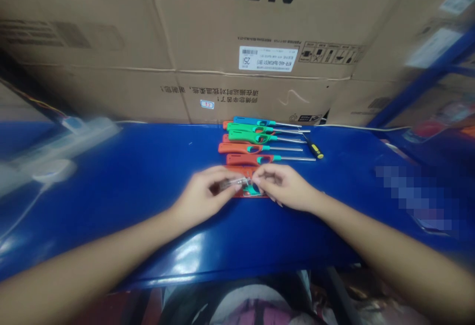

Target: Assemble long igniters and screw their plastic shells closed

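Observation:
My left hand (206, 191) is closed around a clear tube-like part with a metal end (237, 182), which looks like a lighter's fuel tank. Close to that metal end, the fingertips of my right hand (284, 185) are pinched together; whatever they hold is too small to make out. Beneath both hands lies an orange lighter casing (241, 170), with a teal trigger piece (253, 189) showing in the gap. Just beyond is a row of several long-nozzle lighters: orange ones (245, 159), green ones (249, 136) and a blue one (252, 121).
A small yellow-and-black screwdriver (316, 151) lies by the nozzles. A power strip (74, 139) with a white plug (54, 170) and cable sits at left. Behind the blue table (148, 255) stands a large cardboard sheet (129, 58). A pixelated object is at right.

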`<state>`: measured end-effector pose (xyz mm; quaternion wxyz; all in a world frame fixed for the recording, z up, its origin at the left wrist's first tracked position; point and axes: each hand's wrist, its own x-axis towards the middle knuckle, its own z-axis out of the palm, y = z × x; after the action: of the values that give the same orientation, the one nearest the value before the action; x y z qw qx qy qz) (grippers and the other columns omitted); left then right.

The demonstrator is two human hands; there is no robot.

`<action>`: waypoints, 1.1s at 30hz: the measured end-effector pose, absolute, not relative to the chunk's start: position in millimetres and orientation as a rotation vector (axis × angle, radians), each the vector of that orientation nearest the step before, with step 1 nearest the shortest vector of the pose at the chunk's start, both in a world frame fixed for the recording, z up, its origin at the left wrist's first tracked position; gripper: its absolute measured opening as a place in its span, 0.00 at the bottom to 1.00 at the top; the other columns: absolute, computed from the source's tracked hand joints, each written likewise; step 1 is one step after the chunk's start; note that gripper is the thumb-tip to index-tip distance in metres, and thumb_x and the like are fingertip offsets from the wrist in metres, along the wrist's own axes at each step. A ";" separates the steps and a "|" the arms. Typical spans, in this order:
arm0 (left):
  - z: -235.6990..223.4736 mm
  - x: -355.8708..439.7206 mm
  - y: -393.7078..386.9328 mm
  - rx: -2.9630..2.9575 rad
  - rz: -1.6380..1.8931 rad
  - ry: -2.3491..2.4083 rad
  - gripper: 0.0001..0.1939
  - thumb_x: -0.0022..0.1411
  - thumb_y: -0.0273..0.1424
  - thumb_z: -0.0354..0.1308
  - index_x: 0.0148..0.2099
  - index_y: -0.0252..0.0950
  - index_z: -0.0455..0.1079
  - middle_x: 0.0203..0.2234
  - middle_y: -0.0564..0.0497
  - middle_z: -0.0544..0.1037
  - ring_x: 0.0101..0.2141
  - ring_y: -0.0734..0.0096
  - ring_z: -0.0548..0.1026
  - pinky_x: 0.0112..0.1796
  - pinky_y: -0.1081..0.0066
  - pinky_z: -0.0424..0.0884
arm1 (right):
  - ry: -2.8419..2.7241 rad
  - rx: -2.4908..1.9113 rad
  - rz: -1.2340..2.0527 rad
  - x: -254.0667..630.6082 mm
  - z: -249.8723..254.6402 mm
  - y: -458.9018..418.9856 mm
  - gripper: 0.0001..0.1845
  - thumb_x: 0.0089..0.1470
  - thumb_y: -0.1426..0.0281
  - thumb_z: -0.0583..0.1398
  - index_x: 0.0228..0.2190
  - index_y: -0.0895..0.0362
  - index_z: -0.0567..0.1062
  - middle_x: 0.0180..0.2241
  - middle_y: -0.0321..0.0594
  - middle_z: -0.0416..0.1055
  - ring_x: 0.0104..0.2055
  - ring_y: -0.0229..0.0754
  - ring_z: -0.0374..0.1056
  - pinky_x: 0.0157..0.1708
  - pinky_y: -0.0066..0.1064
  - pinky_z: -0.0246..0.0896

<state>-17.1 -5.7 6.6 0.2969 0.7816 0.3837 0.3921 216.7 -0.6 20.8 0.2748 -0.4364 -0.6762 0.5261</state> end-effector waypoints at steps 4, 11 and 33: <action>6.8 -17.7 -6.0 2.083 1.051 1.008 0.10 0.64 0.31 0.63 0.46 0.35 0.81 0.40 0.45 0.83 0.37 0.66 0.80 0.38 0.70 0.75 | -1.812 -1.177 1.421 215.9 21.3 -0.8 0.18 0.59 0.54 0.61 0.34 0.57 0.71 0.23 0.31 0.67 0.17 0.29 0.59 0.14 0.22 0.55; 7.3 -18.2 -5.6 2.102 1.045 1.005 0.10 0.64 0.31 0.64 0.46 0.36 0.81 0.39 0.45 0.83 0.36 0.67 0.80 0.38 0.70 0.76 | -1.850 -1.124 1.360 215.5 20.4 0.5 0.16 0.59 0.57 0.62 0.33 0.58 0.71 0.23 0.32 0.67 0.19 0.29 0.60 0.17 0.22 0.56; 6.9 -17.8 -6.5 2.127 1.042 1.008 0.10 0.64 0.32 0.63 0.46 0.36 0.81 0.39 0.46 0.83 0.36 0.68 0.80 0.37 0.72 0.76 | -1.845 -1.095 1.374 215.8 20.2 1.2 0.15 0.57 0.57 0.64 0.32 0.58 0.71 0.25 0.32 0.66 0.22 0.30 0.59 0.21 0.24 0.56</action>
<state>-17.8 -6.5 6.9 0.2799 0.7932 0.3760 0.3887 215.8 1.2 20.2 0.2927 -0.4112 -0.6924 0.5156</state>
